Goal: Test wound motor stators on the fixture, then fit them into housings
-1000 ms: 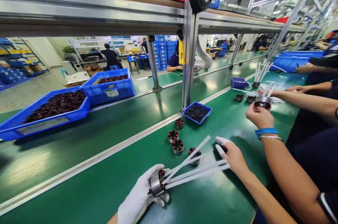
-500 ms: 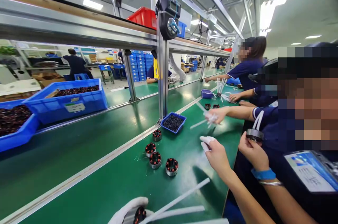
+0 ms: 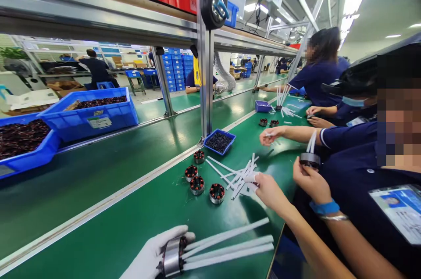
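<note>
My left hand [image 3: 149, 258], in a white glove, is closed round a metal stator [image 3: 173, 256] at the bottom edge of the head view. Three long white tubes [image 3: 230, 244] stick out of the stator to the right, above the green belt [image 3: 131, 226]. My right hand is out of view. Several loose stators [image 3: 197, 184] with red and black windings stand on the belt just beyond. To their right a co-worker's hand [image 3: 268, 189] rests on a pile of white tubes [image 3: 238, 173]; that person's other hand holds a stator [image 3: 309, 159].
A small blue tray [image 3: 219, 141] of dark parts sits by the aluminium post [image 3: 205, 73]. Two large blue bins [image 3: 88, 114] of dark parts stand on the far belt at left. More co-workers sit along the right side with tubes and stators.
The view swung up and to the right, then dropped a little. A pile of white tubes now lies on the belt under the co-worker's hand. My left hand keeps its hold on the stator.
</note>
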{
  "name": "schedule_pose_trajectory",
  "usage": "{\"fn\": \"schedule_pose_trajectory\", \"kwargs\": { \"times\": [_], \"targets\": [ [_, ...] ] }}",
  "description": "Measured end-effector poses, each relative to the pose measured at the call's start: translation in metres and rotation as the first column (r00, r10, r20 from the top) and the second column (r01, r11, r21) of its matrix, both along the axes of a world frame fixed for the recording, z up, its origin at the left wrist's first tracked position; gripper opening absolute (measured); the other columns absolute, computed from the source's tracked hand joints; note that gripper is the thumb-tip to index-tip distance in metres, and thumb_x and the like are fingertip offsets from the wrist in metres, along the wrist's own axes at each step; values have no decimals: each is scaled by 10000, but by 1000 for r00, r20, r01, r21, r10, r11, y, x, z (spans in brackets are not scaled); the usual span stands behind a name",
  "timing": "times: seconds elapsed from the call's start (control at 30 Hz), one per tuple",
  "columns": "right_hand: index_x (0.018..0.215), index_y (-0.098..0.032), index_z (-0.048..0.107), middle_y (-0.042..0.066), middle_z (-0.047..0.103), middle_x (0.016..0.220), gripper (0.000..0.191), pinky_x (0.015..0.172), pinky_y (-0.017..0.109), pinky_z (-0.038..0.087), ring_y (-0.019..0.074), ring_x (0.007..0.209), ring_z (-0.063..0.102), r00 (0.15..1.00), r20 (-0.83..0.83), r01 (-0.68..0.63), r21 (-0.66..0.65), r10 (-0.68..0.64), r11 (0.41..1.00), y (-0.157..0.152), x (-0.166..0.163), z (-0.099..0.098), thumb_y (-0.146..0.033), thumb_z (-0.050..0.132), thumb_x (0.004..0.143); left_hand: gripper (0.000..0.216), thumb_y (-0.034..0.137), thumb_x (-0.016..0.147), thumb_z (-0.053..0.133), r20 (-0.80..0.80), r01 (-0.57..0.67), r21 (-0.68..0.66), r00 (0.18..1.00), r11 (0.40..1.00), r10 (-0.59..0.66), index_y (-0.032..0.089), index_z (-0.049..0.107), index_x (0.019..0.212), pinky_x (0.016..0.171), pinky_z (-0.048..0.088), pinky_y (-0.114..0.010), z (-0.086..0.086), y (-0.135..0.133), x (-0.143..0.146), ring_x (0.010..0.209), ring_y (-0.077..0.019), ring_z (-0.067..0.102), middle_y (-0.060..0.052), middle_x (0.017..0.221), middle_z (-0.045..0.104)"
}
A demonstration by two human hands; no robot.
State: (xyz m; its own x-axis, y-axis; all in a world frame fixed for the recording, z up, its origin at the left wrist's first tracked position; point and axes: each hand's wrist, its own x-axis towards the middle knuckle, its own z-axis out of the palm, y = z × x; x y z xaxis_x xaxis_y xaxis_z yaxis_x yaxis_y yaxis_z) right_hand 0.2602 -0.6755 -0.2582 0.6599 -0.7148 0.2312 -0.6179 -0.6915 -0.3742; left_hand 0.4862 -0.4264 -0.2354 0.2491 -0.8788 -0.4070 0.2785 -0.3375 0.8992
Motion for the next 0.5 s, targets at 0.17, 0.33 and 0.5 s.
{"fn": "schedule_pose_trajectory", "kwargs": {
  "times": [0.17,0.33,0.5],
  "targets": [
    [806,-169,658,74,636,815,197,649,234,402,165,755,571,982,-167,69,-108,-86,992,-23,63,10,-149,466,768,478,399,656,680,131,12,-11,991,1000,-10,179,581,1068,863,454,-337,-8,1,4,992,-263,572,-93,1083,636],
    [768,-135,655,107,653,785,175,621,247,410,187,741,597,954,-281,91,-66,-106,994,-41,106,8,-59,522,683,534,341,677,679,32,19,-94,999,995,-16,164,503,1149,734,483,-317,-19,6,7,887,-237,590,-121,1092,612],
    [977,-182,632,76,667,912,265,731,278,444,189,830,606,999,-49,11,-14,-12,1000,-19,67,21,-159,431,807,444,243,697,665,-113,44,-125,992,991,-59,173,523,1112,665,473,-264,-22,4,6,827,-192,593,-110,1054,610]
  ]
}}
